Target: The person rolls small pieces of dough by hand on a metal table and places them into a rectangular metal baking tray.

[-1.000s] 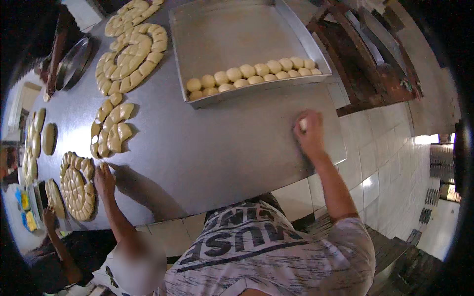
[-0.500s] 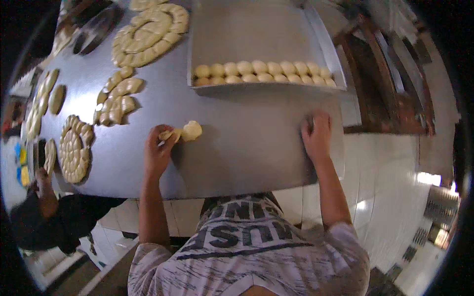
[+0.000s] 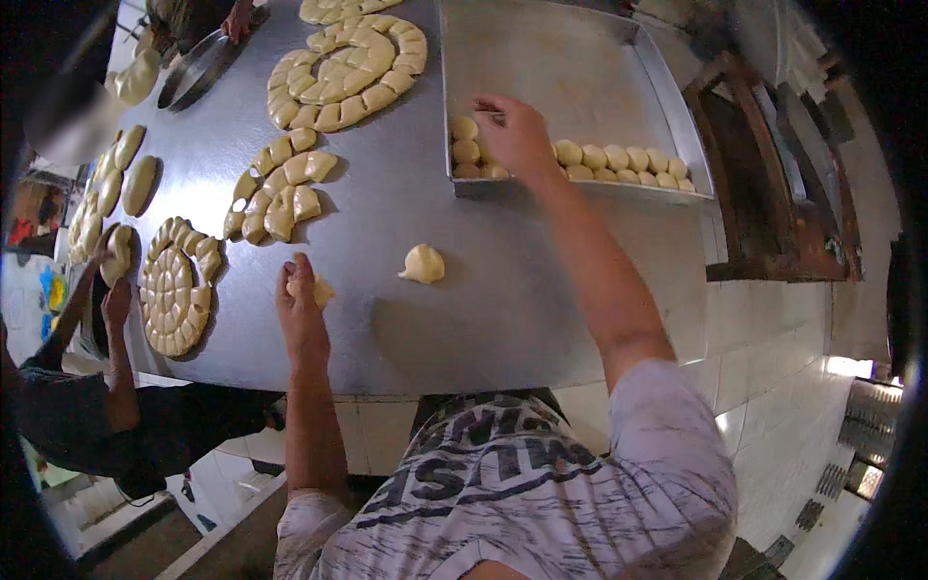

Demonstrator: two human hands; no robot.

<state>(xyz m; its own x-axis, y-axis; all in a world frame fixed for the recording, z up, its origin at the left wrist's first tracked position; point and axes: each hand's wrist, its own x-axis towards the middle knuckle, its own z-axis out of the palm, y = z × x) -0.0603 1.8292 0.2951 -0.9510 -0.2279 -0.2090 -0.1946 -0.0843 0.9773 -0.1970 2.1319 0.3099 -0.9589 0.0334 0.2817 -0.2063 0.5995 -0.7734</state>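
My left hand (image 3: 304,302) is closed round a small lump of pale dough (image 3: 325,291), just above the steel table. To its right a separate piece of dough (image 3: 423,264) rests on the table, rounded with a small peak. My right hand (image 3: 517,135) reaches over the near left part of a shallow metal tray (image 3: 577,58). Its fingers are bent and apart, just above a round dough ball (image 3: 464,128) beside the left wall. Rows of dough balls (image 3: 616,158) line the tray's near side; my hand and forearm hide some.
Cut dough in a coil (image 3: 396,85), loose dough pieces (image 3: 280,198) and an oval of cut dough (image 3: 176,300) lie leftward. A co-worker's hands (image 3: 114,302) hold dough at the left edge. Another person's hand grips a round pan (image 3: 200,72). Wooden racks (image 3: 773,174) stand right.
My right hand has moved from the table's right side up over the tray. A dough ball now sits above the two rows. My left hand has drawn its lump away from the other piece.
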